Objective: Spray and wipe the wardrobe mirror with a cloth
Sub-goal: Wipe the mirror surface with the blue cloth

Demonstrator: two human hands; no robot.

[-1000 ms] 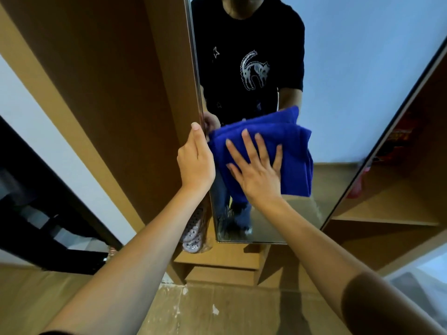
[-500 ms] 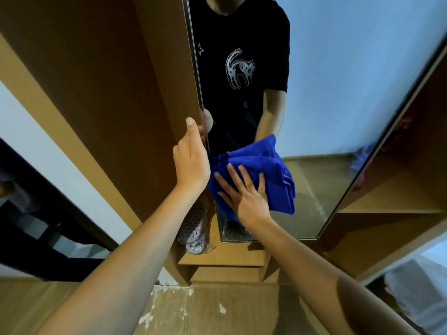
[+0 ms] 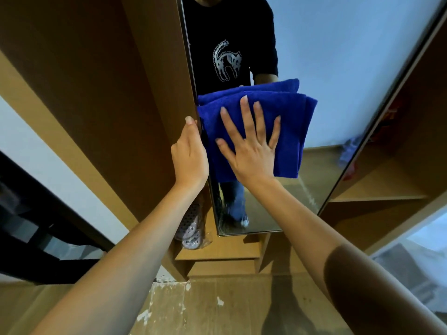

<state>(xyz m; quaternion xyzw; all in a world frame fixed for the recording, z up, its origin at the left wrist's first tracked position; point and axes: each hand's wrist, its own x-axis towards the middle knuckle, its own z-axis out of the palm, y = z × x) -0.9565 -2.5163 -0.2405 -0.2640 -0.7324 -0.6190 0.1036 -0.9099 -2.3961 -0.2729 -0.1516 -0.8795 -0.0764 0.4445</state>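
Observation:
A tall mirror (image 3: 338,76) is fixed on a wooden wardrobe door. A folded blue cloth (image 3: 292,122) lies flat against the glass near its left edge. My right hand (image 3: 251,146) presses the cloth to the mirror with its fingers spread and straight. My left hand (image 3: 189,155) grips the left edge of the mirror door, thumb up along the wood, fingers hidden behind the edge. The mirror reflects a person in a black shirt. No spray bottle is in view.
The brown wardrobe panel (image 3: 96,93) stands to the left. Open wooden shelves (image 3: 387,184) are at the right. A pair of pale perforated slippers (image 3: 191,228) in a clear bag sits on a low shelf below the mirror. A dark frame (image 3: 36,213) stands at far left.
My right hand has slid the blue cloth up the mirror from its lower position half a second ago. The left hand keeps its hold on the door edge.

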